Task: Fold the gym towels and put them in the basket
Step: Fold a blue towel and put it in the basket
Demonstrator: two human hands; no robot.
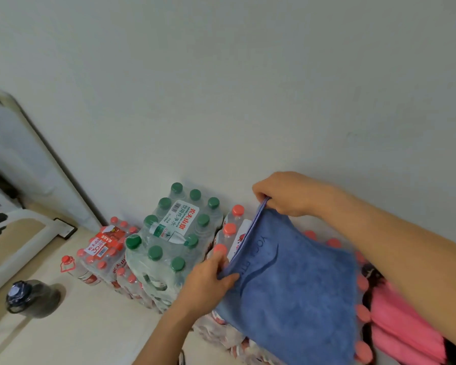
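A pale wall (248, 88) fills the upper half of the view, and a light floor (77, 333) runs along the lower left. The blue towel (295, 291) spreads across the tops of shrink-wrapped red-capped bottles (231, 230), whose caps show past its left and right edges. It carries stitched lettering near its left edge.

Just left of the towel stands a pack of green-capped bottles (169, 241), stacked on more wrapped bottles, and further left sits a lower red-capped pack (103, 248). A pink cloth (403, 327) lies bunched to the right of the towel, below the right forearm.

The right hand (287, 193) is at the towel's far corner, fingers curled down round the hem and gripping it against the wall side. The left hand (208, 280) is at the near left edge, its thumb lying on top of the blue fabric and its fingers beneath, pinching the edge. The towel's left edge runs between the two hands.

A dark jug (32, 299) stands alone on the floor at the left, and a small red-handled bottle (74, 267) stands beside the lower pack.
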